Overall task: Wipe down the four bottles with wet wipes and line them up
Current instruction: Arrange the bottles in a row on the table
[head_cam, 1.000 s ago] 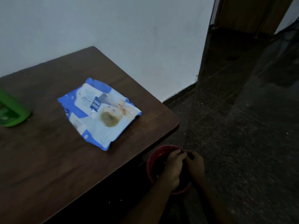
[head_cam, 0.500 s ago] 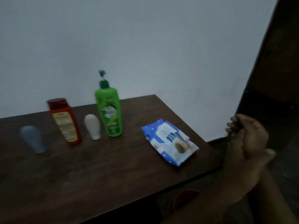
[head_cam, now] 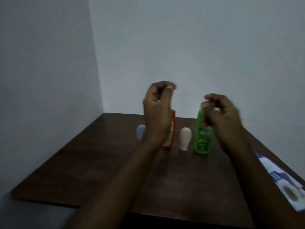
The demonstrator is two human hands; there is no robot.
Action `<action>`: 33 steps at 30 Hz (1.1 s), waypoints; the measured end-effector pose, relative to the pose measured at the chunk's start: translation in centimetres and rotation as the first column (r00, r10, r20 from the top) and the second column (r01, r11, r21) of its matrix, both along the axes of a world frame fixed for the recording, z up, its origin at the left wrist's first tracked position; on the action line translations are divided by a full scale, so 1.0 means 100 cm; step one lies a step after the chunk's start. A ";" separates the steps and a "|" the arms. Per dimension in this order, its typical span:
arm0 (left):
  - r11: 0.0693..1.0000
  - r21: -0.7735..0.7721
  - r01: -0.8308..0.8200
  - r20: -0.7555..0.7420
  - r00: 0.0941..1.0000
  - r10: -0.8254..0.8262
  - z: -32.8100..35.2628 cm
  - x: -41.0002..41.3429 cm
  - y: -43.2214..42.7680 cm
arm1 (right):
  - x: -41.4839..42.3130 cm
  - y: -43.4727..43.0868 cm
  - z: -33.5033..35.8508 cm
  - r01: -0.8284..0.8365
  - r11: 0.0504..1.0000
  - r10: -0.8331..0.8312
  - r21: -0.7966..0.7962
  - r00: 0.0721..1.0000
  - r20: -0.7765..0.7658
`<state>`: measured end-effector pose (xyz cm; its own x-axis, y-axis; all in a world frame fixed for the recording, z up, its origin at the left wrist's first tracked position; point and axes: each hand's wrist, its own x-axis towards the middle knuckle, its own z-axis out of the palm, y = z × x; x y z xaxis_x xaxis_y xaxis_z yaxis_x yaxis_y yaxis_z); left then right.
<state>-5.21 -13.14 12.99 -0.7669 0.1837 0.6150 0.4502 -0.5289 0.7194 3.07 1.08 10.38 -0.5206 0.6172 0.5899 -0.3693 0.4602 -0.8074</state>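
Bottles first: all four stand upright in a rough row toward the far side of the table (head_cam: pixel 99 162). In order they are the blue bottle (head_cam: pixel 140 132), the red bottle (head_cam: pixel 172 128), the white bottle (head_cam: pixel 185 138) and the green bottle (head_cam: pixel 202 138), with small gaps and none touching. The line-up looks done, or near enough. Can't tell from here whether they've been wiped, and I see no wipe in either hand. The wipes pack (head_cam: pixel 280 180) lies flat at the right edge of the table, well apart from the row. If any wiping is left, your next move is to go right to that pack, pull one sheet, then steady a bottle with the other hand, since the small ones look tippy. Pose: both forearms reach out over the table and both hands are raised above the row, clear of the wood. Your left hand (head_cam: pixel 156 109) is in front of the red bottle, fingers curled onto the thumb, nothing visible inside. Your right hand (head_cam: pixel 222 114) is curled too but blurred, covering the green bottle's top. Can't tell whether it grips or touches anything.
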 end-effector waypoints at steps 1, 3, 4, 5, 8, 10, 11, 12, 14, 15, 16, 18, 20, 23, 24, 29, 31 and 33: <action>0.996 -0.010 -0.090 0.021 0.996 0.090 -0.002 -0.026 -0.011 | -0.020 -0.008 -0.006 -0.054 0.996 0.043 0.067 0.987 0.157; 0.984 -0.092 -0.151 0.033 0.987 0.154 -0.009 -0.079 -0.032 | -0.054 -0.015 -0.018 -0.115 0.984 0.052 0.136 0.917 0.396; 0.977 -0.147 -0.151 0.025 0.987 0.156 -0.015 -0.100 -0.038 | -0.066 -0.015 -0.022 -0.123 0.978 0.032 0.171 0.891 0.453; 0.965 -0.223 -0.142 -0.012 0.990 0.142 -0.022 -0.117 -0.040 | -0.076 -0.016 -0.024 -0.117 0.973 0.009 0.197 0.880 0.476; 0.887 -0.456 -0.070 -0.088 0.996 0.033 -0.053 -0.162 -0.051 | -0.107 -0.007 -0.031 -0.042 0.996 -0.005 0.082 0.865 0.502; 0.833 -0.552 0.033 -0.023 0.998 -0.054 -0.078 -0.176 -0.055 | -0.116 0.003 -0.034 -0.019 1.000 0.027 -0.021 0.850 0.525; 0.807 -0.585 0.082 0.015 0.996 -0.091 -0.091 -0.181 -0.055 | -0.120 0.008 -0.037 -0.012 0.998 0.045 -0.064 0.840 0.540; 0.784 -0.610 0.114 0.042 0.993 -0.112 -0.103 -0.186 -0.052 | -0.122 0.012 -0.039 -0.005 0.994 0.063 -0.105 0.829 0.555; 0.759 -0.635 0.142 0.080 0.990 -0.119 -0.127 -0.193 -0.046 | -0.123 0.019 -0.046 -0.035 0.985 0.130 -0.170 0.800 0.586; 0.763 -0.631 0.143 0.091 0.990 -0.110 -0.134 -0.195 -0.044 | -0.123 0.020 -0.048 -0.054 0.980 0.159 -0.191 0.786 0.597; 0.769 -0.624 0.139 0.107 0.990 -0.093 -0.143 -0.198 -0.041 | -0.123 0.021 -0.052 -0.073 0.977 0.183 -0.202 0.772 0.608; 0.774 -0.619 0.131 0.136 0.989 -0.059 -0.152 -0.201 -0.040 | -0.124 0.021 -0.060 -0.110 0.973 0.216 -0.205 0.752 0.623; 0.735 -0.664 0.135 0.142 0.988 -0.053 -0.156 -0.207 -0.043 | -0.127 0.020 -0.070 -0.140 0.970 0.235 -0.197 0.743 0.627; 0.626 -0.762 0.164 0.138 0.986 -0.091 -0.163 -0.218 -0.047 | -0.131 0.020 -0.079 -0.151 0.975 0.220 -0.161 0.748 0.626; 0.607 -0.775 0.174 0.136 0.985 -0.108 -0.165 -0.221 -0.048 | -0.132 0.021 -0.081 -0.153 0.976 0.218 -0.157 0.753 0.621; 0.583 -0.787 0.205 0.149 0.978 -0.143 -0.162 -0.221 -0.049 | -0.136 0.015 -0.086 -0.180 0.955 0.284 -0.234 0.782 0.555; 0.571 -0.795 0.206 0.153 0.978 -0.140 -0.159 -0.220 -0.050 | -0.139 0.011 -0.088 -0.176 0.961 0.269 -0.215 0.783 0.560; 0.569 -0.799 0.195 0.148 0.981 -0.128 -0.158 -0.220 -0.050 | -0.144 0.008 -0.090 -0.168 0.969 0.243 -0.181 0.782 0.573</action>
<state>-27.22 -18.17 -2.80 -0.7052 0.7021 0.0982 0.3512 0.2257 0.9087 -11.30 1.86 1.41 -0.8649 0.4982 0.0614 0.1176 0.3200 -0.9401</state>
